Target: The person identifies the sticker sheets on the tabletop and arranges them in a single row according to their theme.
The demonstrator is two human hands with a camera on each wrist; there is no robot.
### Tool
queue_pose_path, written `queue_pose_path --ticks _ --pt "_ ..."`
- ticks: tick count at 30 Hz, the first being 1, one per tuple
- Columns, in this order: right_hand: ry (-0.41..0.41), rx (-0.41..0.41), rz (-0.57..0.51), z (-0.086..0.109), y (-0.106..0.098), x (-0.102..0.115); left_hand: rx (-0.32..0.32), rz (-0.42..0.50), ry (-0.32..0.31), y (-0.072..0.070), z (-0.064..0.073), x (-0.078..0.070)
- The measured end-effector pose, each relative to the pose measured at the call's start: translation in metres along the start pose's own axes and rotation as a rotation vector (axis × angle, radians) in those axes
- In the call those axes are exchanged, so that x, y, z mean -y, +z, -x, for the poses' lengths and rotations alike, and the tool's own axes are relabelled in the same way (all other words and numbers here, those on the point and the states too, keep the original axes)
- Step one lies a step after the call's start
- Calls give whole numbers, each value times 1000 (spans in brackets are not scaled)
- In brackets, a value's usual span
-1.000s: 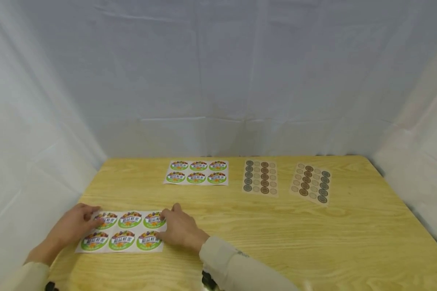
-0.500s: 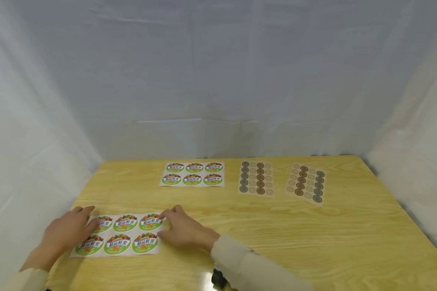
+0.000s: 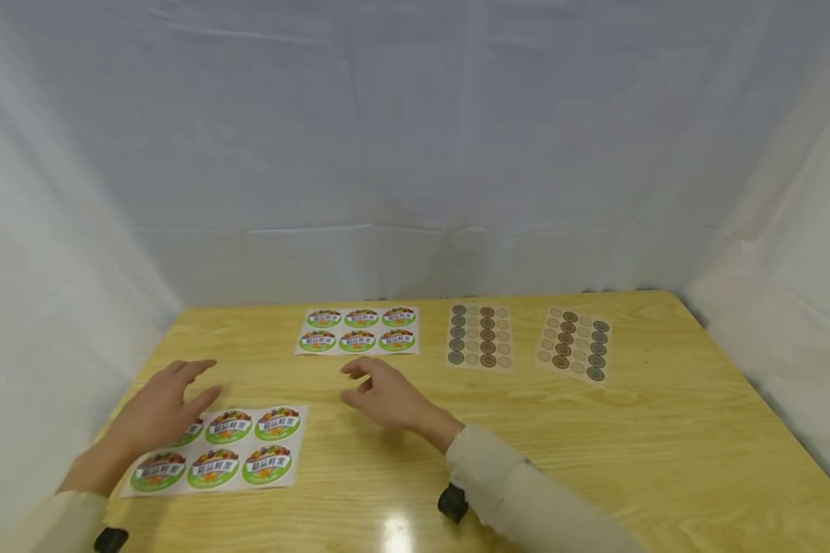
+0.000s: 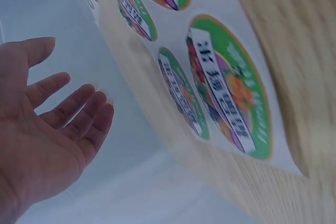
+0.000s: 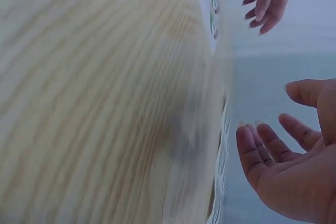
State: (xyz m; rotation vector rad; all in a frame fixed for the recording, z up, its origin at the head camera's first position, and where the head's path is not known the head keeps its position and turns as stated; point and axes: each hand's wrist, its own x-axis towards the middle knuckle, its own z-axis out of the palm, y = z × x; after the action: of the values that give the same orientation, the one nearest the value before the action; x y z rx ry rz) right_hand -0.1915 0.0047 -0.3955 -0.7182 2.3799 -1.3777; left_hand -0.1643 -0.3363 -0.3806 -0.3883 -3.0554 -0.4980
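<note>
Now that both hands have come off it, the sheet lies loose on the table. Half a second ago left hand and right hand were on its two ends; now both are raised and grip nothing. Left: fingers extended, thumb apart, over the sheet's left end, hiding part of one corner label; left wrist view shows a gap between fingers and paper. Right: fingers loosely bent, thumb apart from fingertips, past the sheet's right edge, not touching. Sheet itself looks about where it was, under left hand and to the left of right hand, one edge seemingly a bit lifted. Back sheet lies just beyond right hand; straight dot sheet and tilted dot sheet sit farther right of that hand, layout unchanged. Sheet reads as released, so positioning it is probably done, or at least paused.
</note>
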Motion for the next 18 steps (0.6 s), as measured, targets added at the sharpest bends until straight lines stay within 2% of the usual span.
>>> queue_pose_path --ticks 7,11,18 --pt "39 -117 19 -5 -27 -22 -26 140 98 6 -21 -14" --pt "70 -190 20 -13 -43 -39 -6 211 99 12 -33 -19" --pt "126 -285 -75 -21 -74 -61 38 302 81 21 -60 -32"
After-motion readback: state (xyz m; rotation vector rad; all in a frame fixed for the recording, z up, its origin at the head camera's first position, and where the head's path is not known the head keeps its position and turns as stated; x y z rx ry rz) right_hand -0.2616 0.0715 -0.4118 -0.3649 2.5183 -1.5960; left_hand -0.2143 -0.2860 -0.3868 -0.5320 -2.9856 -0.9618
